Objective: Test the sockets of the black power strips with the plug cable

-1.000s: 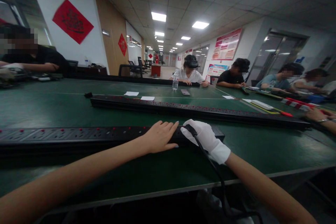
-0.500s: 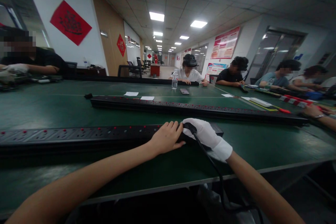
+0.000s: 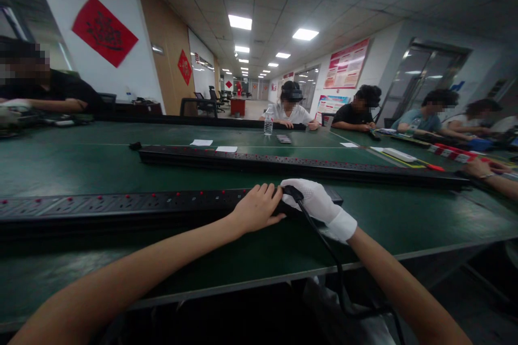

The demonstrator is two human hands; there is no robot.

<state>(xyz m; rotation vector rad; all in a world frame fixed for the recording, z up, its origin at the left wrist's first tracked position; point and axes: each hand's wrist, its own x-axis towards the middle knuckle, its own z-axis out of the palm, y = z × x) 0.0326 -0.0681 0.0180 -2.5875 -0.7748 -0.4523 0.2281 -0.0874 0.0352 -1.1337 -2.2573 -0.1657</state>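
A long black power strip [image 3: 121, 206] with red switches lies across the green table [image 3: 404, 226] in front of me. My bare left hand [image 3: 256, 208] lies on top of its right part, fingers together and curved over it. Beside it, my right hand [image 3: 313, 200], in a white glove, grips a black plug [image 3: 292, 192] at the strip. The plug's black cable [image 3: 332, 264] runs over the glove and down past the table's near edge.
A second long black power strip [image 3: 299, 166] lies further back. Paper slips [image 3: 226, 149], a water bottle [image 3: 268, 122] and a small dark device [image 3: 284, 139] are beyond it. Several people sit around the table; another person's hand [image 3: 477, 168] rests at the right.
My left hand slid right along the strip until it met the gloved right hand. The right hand closed more tightly round the plug.
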